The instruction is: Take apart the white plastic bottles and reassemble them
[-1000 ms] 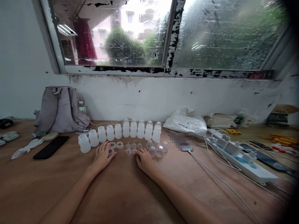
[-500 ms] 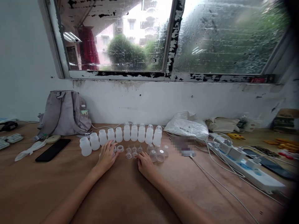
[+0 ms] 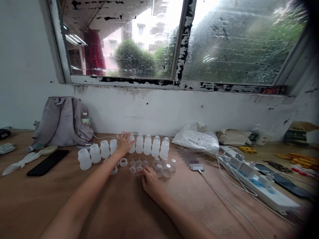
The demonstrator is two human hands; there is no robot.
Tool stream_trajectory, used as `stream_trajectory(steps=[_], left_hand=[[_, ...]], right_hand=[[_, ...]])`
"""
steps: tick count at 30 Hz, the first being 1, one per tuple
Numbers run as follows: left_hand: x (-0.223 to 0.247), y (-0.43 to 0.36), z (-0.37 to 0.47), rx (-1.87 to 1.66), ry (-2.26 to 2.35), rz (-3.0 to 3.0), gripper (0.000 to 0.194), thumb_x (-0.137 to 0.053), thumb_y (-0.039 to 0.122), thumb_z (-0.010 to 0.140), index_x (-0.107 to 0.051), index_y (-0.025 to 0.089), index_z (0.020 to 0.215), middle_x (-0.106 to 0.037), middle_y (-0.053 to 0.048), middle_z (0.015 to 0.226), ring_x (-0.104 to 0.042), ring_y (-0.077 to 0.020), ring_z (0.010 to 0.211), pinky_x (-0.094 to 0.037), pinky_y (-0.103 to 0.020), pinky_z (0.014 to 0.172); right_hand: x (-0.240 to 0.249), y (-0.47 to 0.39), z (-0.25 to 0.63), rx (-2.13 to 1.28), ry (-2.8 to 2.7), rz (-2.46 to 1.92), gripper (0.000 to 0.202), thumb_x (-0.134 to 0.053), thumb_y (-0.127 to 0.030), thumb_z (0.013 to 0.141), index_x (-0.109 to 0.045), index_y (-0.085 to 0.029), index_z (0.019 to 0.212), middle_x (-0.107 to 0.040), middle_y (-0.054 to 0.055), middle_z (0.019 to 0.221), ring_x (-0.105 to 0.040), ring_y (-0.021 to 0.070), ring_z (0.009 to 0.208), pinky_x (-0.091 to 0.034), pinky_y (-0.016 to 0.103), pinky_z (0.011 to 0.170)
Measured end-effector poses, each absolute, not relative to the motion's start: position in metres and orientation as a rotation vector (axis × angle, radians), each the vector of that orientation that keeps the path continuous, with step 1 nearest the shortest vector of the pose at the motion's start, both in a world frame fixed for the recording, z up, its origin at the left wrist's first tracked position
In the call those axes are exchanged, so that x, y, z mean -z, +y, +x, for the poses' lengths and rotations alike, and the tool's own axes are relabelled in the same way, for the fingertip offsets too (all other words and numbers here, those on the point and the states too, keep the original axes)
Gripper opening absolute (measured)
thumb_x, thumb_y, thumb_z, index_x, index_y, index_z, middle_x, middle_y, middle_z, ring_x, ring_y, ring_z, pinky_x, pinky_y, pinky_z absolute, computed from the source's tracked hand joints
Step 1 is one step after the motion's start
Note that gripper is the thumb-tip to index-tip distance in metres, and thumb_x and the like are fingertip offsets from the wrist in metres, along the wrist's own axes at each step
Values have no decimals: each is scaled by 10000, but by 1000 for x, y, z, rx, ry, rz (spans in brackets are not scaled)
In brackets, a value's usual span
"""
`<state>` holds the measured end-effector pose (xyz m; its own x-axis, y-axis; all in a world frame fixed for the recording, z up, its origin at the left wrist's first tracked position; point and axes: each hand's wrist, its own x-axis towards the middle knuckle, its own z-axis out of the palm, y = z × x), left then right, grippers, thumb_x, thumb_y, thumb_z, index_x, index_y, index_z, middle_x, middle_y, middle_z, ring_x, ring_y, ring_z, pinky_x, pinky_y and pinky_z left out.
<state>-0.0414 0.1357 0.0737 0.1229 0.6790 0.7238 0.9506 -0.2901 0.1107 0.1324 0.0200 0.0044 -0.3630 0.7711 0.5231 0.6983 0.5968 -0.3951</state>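
Note:
My left hand [image 3: 124, 143] is at the middle of the row of frosted bottles, fingers spread, over one bottle that it mostly hides. To its left stand open bottles [image 3: 85, 160]; to its right are bottles with clear caps [image 3: 147, 146]. My right hand [image 3: 150, 179] rests low on the table, its fingertips by the small clear nipples [image 3: 132, 169]; whether it grips one is too small to tell. White rings [image 3: 123, 162] lie below my left hand, partly behind the forearm. Clear domed caps [image 3: 167, 170] sit to the right of my right hand.
On the left are a grey backpack [image 3: 63, 121] and a black phone [image 3: 48, 163]. A plastic bag [image 3: 196, 137] lies at the back right. A white power strip [image 3: 270, 195] with plugs and loose cables occupies the right side.
My left hand has moved up and slightly right, from the rings to the bottle row. My right hand has stayed by the nipples. The view has shifted slightly.

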Motion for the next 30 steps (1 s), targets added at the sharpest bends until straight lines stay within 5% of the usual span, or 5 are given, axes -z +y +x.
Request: stream_trajectory(steps=[9, 16, 21, 24, 30], left_hand=[[-80, 72, -38, 1212, -1365, -2118, 399, -400, 289, 839, -304, 181, 1210, -480, -101, 1162, -440, -201, 1092, -329, -362, 937], [-60, -7, -25, 1180, -1133, -2654, 525, -407, 252, 847, -181, 279, 1321, -465, -58, 1204, -467, -182, 1094, -407, -309, 907], [-48, -14, -21, 1242, -1271, -2840, 644, -469, 364, 814, -103, 269, 1335, -510, -87, 1195, -510, -209, 1069, -436, -360, 879], [-44, -11, -23, 1128, -1423, -2846, 673, -534, 450, 744, -211, 248, 1299, -568, -90, 1120, -566, -244, 980, -469, -349, 777], [-44, -17, -23, 952, -1738, -2863, 405, -599, 445, 657, -503, 251, 999, -649, -11, 853, -611, -212, 758, -435, -266, 629]], right_hand=[[-22, 15, 136, -213, -1959, -993, 202, -388, -105, 821, -547, -199, 903, -571, 55, 832, -510, 190, 810, -421, 323, 733], [-40, -1, 140, -357, -1821, -940, 298, -342, -232, 874, -359, -198, 1170, -559, 65, 953, -538, 169, 865, -424, 291, 762], [-37, -2, 139, -298, -1936, -972, 205, -372, -294, 854, -408, -197, 1032, -591, 35, 804, -567, 165, 697, -409, 259, 624], [-37, 0, 138, -270, -1942, -1063, 159, -388, -327, 845, -450, -190, 896, -569, 9, 660, -538, 146, 564, -372, 241, 548], [-43, 3, 138, -247, -1867, -1147, 211, -376, -327, 840, -438, -191, 691, -546, 3, 586, -506, 126, 518, -324, 227, 504]])
